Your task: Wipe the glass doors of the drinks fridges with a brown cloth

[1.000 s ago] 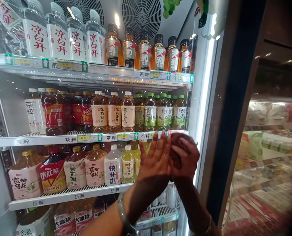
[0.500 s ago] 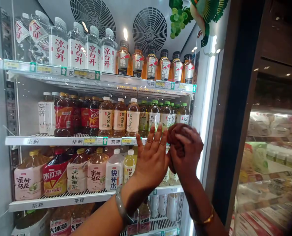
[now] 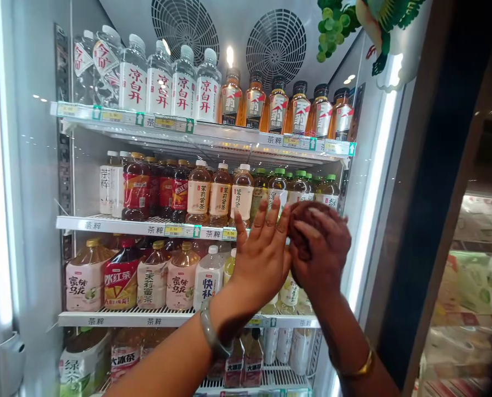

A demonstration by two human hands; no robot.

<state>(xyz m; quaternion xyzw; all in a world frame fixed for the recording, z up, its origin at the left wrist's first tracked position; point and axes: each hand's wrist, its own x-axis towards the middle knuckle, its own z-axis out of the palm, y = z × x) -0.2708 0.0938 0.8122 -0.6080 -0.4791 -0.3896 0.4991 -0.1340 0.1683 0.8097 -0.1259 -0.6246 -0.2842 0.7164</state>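
My left hand (image 3: 259, 262) is held up flat with its fingers apart, at the glass front (image 3: 35, 160) of a drinks cooler; I cannot tell whether it presses on the glass. A grey bangle (image 3: 211, 331) circles that wrist. Just to the right, my right hand (image 3: 326, 256) grips a bunched brown cloth (image 3: 303, 214) up against the glass, its fingers curled over it. The right wrist wears a gold-coloured bracelet (image 3: 367, 358). Behind the hands, green-capped bottles (image 3: 299, 184) and part of the shelf edge are partly covered.
Cooler shelves hold water bottles (image 3: 132, 77), amber drinks (image 3: 278, 107), tea bottles (image 3: 199, 190) and large jugs (image 3: 122, 278). Artificial grapes (image 3: 329, 33) hang at upper right. The dark cooler frame (image 3: 432, 165) runs down the right side, with other stocked shelves (image 3: 477, 275) beyond.
The view has turned left, so the cooler and shelves sit further right. Both hands stay close together at the glass, with the cloth still in my right hand.
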